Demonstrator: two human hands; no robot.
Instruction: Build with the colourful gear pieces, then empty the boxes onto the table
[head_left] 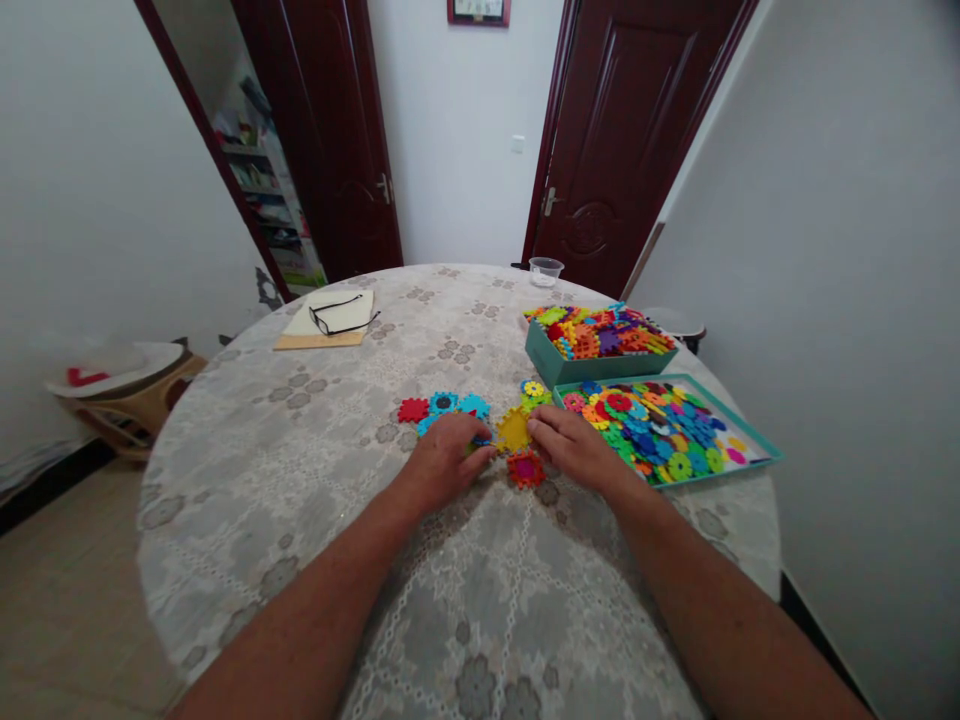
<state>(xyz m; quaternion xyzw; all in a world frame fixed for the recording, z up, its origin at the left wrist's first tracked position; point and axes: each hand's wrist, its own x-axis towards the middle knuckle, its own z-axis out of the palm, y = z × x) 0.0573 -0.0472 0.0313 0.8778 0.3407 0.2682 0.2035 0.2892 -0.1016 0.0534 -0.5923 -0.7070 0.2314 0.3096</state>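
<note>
Near the middle of the table, my right hand (574, 447) pinches the right edge of a yellow toothed gear piece (514, 429). On the other side my left hand (448, 460) has its thumb and fingers closed around the lower left of the pieces; what exactly lies between them is partly hidden. Just in front of the yellow piece is a red gear with a magenta centre (526, 469). Beyond my left hand sit a red gear (413, 410), a blue gear with a dark centre (443, 402) and a light blue gear (474, 405). A small yellow flower-like gear (533, 390) lies behind my right fingers.
A teal box (555, 362) heaped with colourful pieces stands at the back right. Its shallow lid-like tray (761, 455) holds many round gears beside my right forearm. Glasses (341, 318) rest on a pad (296, 328) at the left. A clear plastic bowl (545, 271) is at the far edge.
</note>
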